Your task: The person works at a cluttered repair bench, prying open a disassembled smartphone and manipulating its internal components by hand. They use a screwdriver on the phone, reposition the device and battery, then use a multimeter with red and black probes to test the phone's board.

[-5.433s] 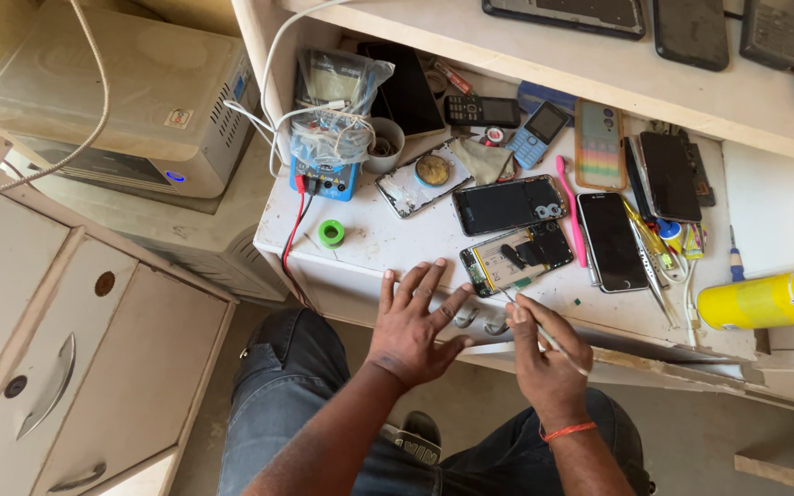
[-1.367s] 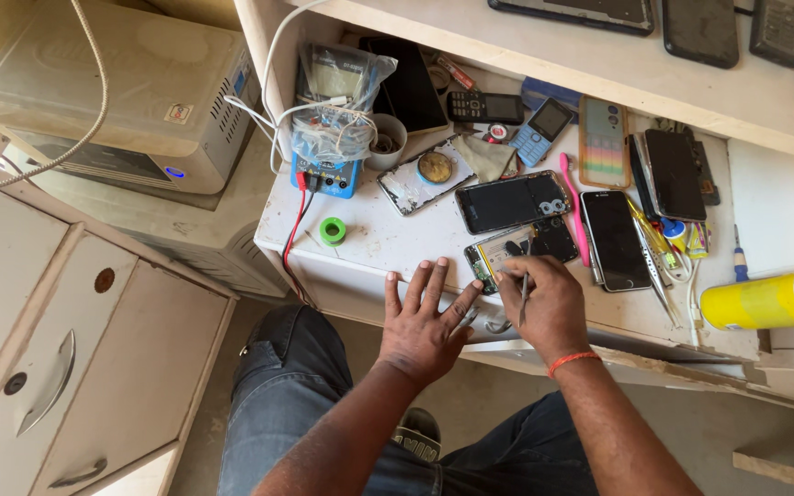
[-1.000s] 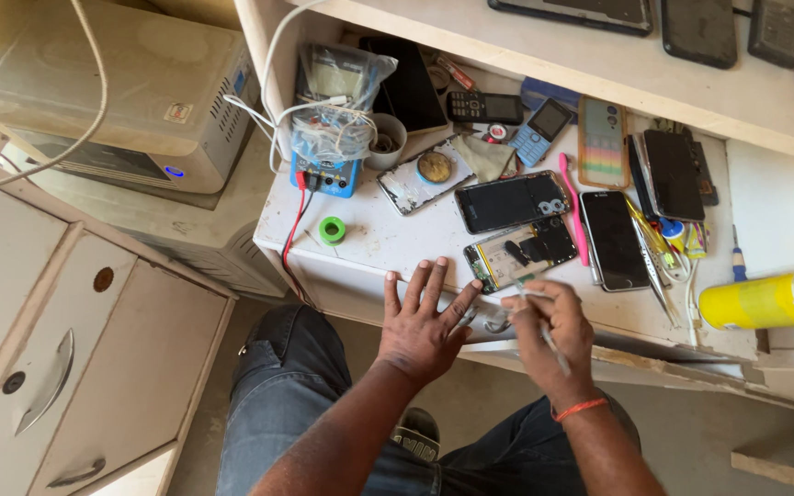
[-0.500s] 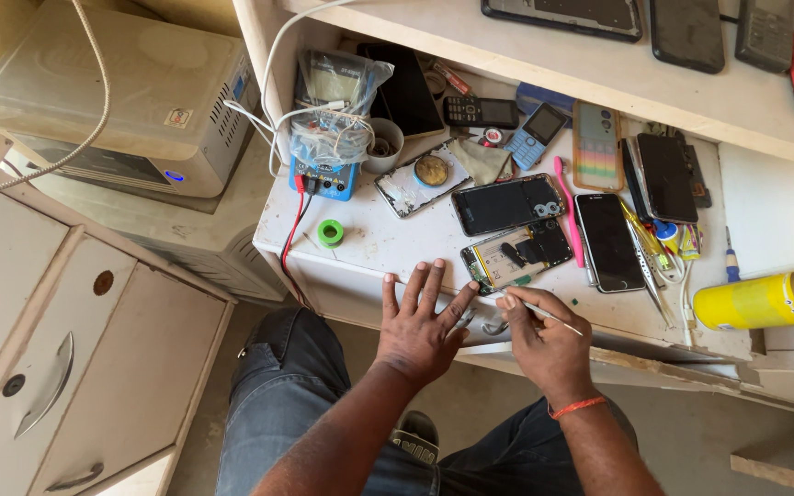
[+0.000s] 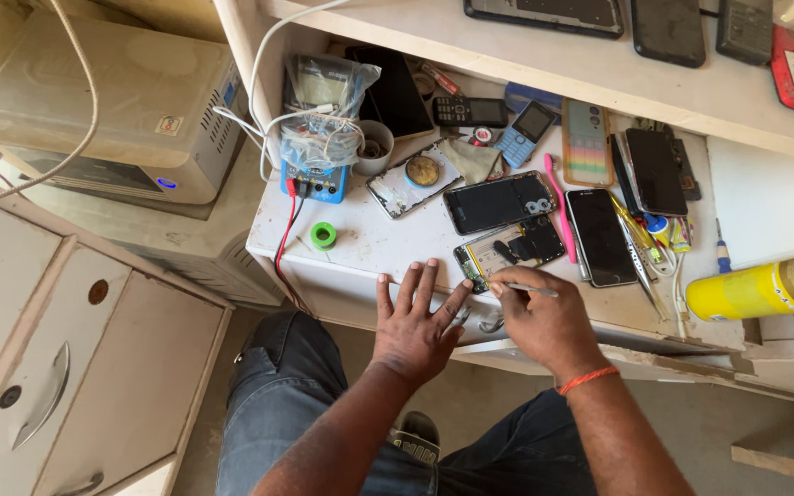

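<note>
An opened phone (image 5: 509,252) with its circuit board exposed lies near the front edge of the white worktable (image 5: 360,248). My left hand (image 5: 418,321) rests flat at that edge, fingers spread, its fingertips just left of the opened phone. My right hand (image 5: 544,317) is closed around a thin metal tool (image 5: 527,289) whose tip points at the phone's lower left corner. An orange band circles my right wrist.
Several phones lie on the table and on the shelf (image 5: 599,55) above. A blue multimeter (image 5: 316,179) with red and black leads, a green tape roll (image 5: 323,236), a pink toothbrush (image 5: 558,207), a yellow can (image 5: 765,289) and a small cup (image 5: 375,147) stand around. A grey box (image 5: 94,110) sits left.
My right hand reached up over the opened phone, drew back toward the table edge, and now holds the tool at the phone's lower left corner. My left hand has barely moved.
</note>
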